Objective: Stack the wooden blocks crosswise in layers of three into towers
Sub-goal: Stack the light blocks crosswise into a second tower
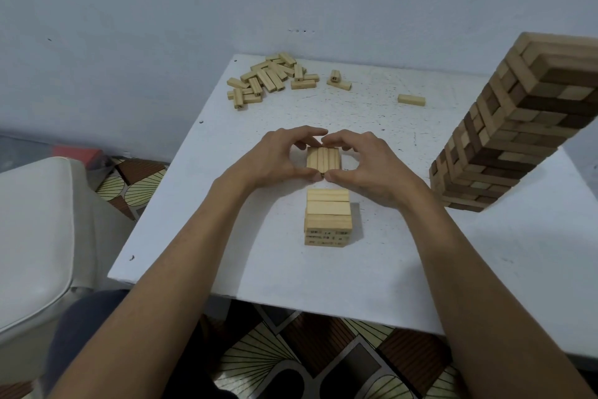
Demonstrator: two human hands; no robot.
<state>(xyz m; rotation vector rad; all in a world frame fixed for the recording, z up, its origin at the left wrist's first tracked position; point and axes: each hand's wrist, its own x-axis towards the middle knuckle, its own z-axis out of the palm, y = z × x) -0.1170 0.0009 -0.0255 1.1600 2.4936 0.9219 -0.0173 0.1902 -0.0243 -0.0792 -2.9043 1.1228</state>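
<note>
between both hands' fingertips sit three blocks, pinched.

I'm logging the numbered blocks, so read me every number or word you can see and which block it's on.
"14": front face of the short stack.
"40", likely: end of the upright block by the loose pile.
Other prints on the stack and pile: too blurred to read.
The row of three blocks being held: no print shows.
</note>
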